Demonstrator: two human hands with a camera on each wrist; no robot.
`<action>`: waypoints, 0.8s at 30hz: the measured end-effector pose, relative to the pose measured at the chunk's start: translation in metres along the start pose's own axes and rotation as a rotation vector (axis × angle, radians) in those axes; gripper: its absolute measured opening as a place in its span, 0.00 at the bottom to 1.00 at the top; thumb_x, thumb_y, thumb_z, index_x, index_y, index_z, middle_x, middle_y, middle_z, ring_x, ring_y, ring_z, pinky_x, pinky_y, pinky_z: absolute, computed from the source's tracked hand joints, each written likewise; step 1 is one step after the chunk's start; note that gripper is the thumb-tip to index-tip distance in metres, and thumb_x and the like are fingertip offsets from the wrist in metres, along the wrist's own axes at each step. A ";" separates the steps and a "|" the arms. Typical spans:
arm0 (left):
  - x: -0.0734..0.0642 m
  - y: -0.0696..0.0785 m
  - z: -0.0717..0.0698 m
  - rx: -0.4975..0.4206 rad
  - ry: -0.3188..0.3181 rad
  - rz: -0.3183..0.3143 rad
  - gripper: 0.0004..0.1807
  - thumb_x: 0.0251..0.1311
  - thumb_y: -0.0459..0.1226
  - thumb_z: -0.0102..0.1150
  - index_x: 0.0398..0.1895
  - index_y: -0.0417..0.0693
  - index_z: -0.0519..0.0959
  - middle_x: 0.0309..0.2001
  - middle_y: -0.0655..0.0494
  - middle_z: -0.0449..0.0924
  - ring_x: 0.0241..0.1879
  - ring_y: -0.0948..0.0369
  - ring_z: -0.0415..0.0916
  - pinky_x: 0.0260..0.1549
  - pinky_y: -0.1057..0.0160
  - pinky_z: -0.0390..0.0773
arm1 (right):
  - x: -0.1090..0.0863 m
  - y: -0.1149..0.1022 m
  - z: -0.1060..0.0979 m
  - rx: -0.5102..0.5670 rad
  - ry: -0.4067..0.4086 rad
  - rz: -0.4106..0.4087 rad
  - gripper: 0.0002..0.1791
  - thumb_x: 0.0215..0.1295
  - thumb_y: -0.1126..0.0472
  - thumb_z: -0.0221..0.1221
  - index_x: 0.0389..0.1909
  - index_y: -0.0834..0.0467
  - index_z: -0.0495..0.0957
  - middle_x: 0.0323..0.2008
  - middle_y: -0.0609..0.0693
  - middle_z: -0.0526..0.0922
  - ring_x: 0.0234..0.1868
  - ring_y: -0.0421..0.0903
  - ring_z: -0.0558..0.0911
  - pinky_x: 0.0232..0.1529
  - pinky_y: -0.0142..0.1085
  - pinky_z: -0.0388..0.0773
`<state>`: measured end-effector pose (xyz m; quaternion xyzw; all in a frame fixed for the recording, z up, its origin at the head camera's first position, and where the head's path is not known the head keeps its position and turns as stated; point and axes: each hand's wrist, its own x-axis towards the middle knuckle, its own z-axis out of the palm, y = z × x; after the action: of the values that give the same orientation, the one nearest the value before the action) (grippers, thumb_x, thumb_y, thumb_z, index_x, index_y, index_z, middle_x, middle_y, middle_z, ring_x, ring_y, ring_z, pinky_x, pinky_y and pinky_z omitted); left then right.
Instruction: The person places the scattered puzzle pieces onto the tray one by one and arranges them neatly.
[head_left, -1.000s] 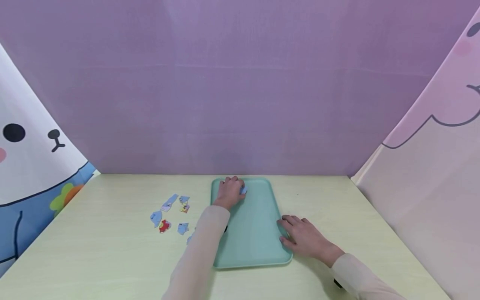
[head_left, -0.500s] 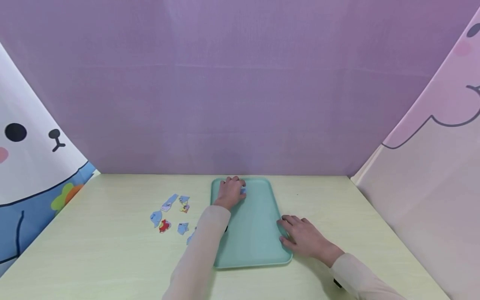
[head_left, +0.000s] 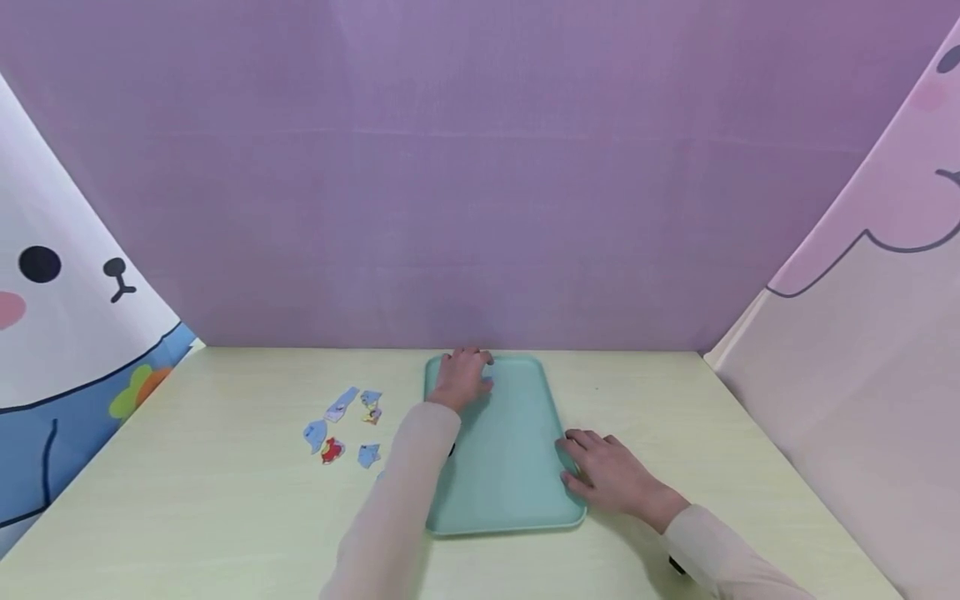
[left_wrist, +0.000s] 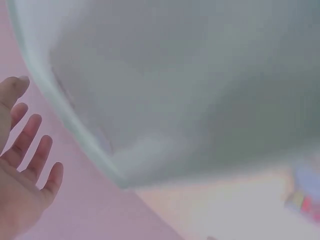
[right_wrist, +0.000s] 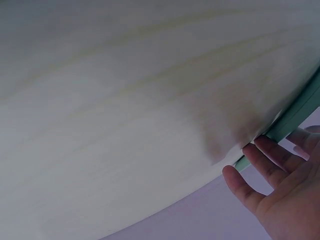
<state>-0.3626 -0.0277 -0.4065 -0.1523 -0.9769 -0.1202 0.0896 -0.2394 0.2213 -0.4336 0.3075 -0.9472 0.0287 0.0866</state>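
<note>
Probably steadying mint-green tray [head_left: 508, 471], loose right hand [head_left: 609, 473] touches its rim; left hand [head_left: 461, 381], spread above, visibly grips nothing.

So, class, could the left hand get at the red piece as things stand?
Probably yes: the red piece lies uncovered on the table, and nothing tall stands between it and the left hand at the tray.

A pale green, round-cornered tray [head_left: 506, 467] lies flat, small, mostly blue printed pieces [head_left: 315, 433] scattered to its left.
</note>
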 end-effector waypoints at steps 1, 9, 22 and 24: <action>0.000 0.000 -0.003 0.003 0.001 0.003 0.19 0.54 0.44 0.61 0.50 0.54 0.77 0.51 0.54 0.75 0.51 0.52 0.70 0.49 0.48 0.68 | 0.000 0.000 0.000 0.000 0.001 0.000 0.25 0.61 0.48 0.53 0.55 0.58 0.71 0.54 0.56 0.73 0.56 0.53 0.72 0.49 0.51 0.71; -0.005 -0.007 -0.023 0.029 -0.044 0.044 0.21 0.54 0.45 0.61 0.52 0.55 0.75 0.53 0.54 0.74 0.54 0.50 0.69 0.53 0.47 0.67 | 0.000 0.000 0.001 -0.001 -0.005 0.001 0.25 0.62 0.48 0.53 0.55 0.58 0.71 0.54 0.55 0.73 0.55 0.52 0.73 0.48 0.51 0.72; -0.016 -0.029 -0.026 -0.017 -0.070 0.136 0.18 0.54 0.44 0.62 0.49 0.55 0.77 0.49 0.57 0.75 0.52 0.53 0.70 0.53 0.49 0.66 | 0.000 0.000 0.001 -0.009 0.021 -0.012 0.25 0.61 0.49 0.54 0.55 0.58 0.72 0.54 0.56 0.74 0.55 0.53 0.73 0.47 0.50 0.73; -0.018 -0.033 -0.026 -0.011 -0.075 0.148 0.18 0.54 0.45 0.62 0.49 0.56 0.77 0.50 0.58 0.75 0.53 0.54 0.69 0.53 0.49 0.65 | 0.000 0.000 0.000 -0.007 0.019 -0.014 0.25 0.61 0.49 0.54 0.55 0.59 0.72 0.54 0.56 0.74 0.55 0.53 0.73 0.47 0.51 0.72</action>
<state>-0.3524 -0.0701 -0.3919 -0.2288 -0.9650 -0.1129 0.0606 -0.2393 0.2208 -0.4337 0.3133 -0.9443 0.0279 0.0967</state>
